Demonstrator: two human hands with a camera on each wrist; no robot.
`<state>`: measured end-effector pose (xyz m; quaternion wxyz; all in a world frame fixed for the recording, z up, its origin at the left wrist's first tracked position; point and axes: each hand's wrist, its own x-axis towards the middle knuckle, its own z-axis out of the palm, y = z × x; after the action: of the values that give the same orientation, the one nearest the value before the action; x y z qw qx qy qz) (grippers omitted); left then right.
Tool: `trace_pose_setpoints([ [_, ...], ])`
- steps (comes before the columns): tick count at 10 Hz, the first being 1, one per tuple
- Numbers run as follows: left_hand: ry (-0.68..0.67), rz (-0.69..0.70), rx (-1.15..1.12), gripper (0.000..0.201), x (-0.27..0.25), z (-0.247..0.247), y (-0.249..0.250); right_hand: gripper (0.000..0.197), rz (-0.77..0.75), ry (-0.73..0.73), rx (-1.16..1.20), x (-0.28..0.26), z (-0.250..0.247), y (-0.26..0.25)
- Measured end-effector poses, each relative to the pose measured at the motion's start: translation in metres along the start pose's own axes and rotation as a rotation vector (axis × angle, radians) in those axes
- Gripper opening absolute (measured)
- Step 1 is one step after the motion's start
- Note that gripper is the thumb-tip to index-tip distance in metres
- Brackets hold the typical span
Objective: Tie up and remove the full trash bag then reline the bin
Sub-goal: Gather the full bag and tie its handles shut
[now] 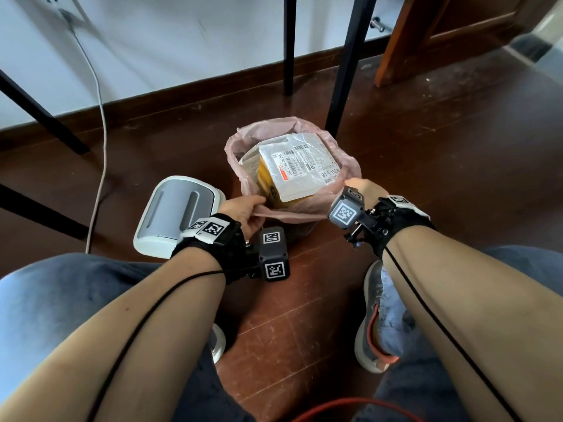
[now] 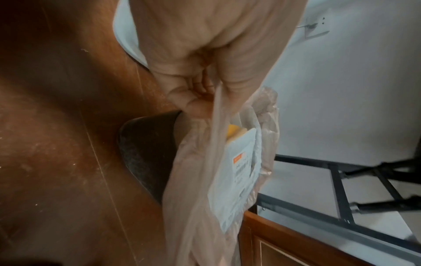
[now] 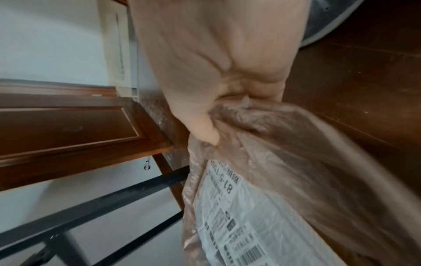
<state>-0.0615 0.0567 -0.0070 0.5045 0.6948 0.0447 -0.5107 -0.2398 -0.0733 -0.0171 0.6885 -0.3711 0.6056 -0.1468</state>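
My left hand [image 1: 243, 213] and right hand [image 1: 361, 187] each pinched the rim of the thin pink trash bag [image 1: 344, 166], which sat in its bin on the floor. The film looked soft and slippery, so bunched edges seemed the surest hold.

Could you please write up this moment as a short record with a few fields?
left hand: grips the near left edge of the trash bag
right hand: grips the bag's near right edge
bag: pink, open, not yet tied
contents: a labelled parcel on top
bin: dark, under the bag
lid: grey and white, on the floor left of the bag
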Motion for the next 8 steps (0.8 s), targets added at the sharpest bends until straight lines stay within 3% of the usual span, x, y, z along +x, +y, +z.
trace_pose_setpoints([
  [1, 0.122, 0.116, -0.061, 0.012, 0.002, 0.005, 0.002, 0.048, -0.057, 0.052, -0.045, 0.004, -0.003, -0.009],
  [2, 0.265, 0.304, 0.054, 0.007, 0.004, 0.006, 0.008, 0.047, -0.154, 0.183, -0.085, -0.005, -0.006, -0.018],
  [3, 0.309, 0.426, 0.095, 0.021, 0.002, 0.008, 0.017, 0.025, -0.210, 0.269, -0.263, -0.026, 0.004, -0.036],
  [4, 0.258, 0.456, 0.175, 0.023, 0.001, 0.011, 0.030, 0.021, -0.321, 0.354, -0.466, -0.031, 0.010, -0.052],
  [5, 0.132, 0.363, 0.474, 0.014, 0.000, 0.014, 0.051, 0.020, -0.318, 0.263, -0.672, -0.041, 0.017, -0.064],
  [6, 0.001, 0.348, 0.736, 0.038, -0.003, 0.015, 0.073, 0.033, -0.245, 0.137, -0.814, -0.044, 0.012, -0.072],
  [7, 0.064, 0.448, 0.941, 0.052, -0.009, 0.016, 0.100, 0.044, -0.212, 0.118, -0.631, -0.040, 0.013, -0.076],
  [8, 0.085, 0.496, 0.996, 0.034, -0.007, 0.016, 0.117, 0.047, -0.236, 0.241, -0.607, -0.032, 0.012, -0.077],
])
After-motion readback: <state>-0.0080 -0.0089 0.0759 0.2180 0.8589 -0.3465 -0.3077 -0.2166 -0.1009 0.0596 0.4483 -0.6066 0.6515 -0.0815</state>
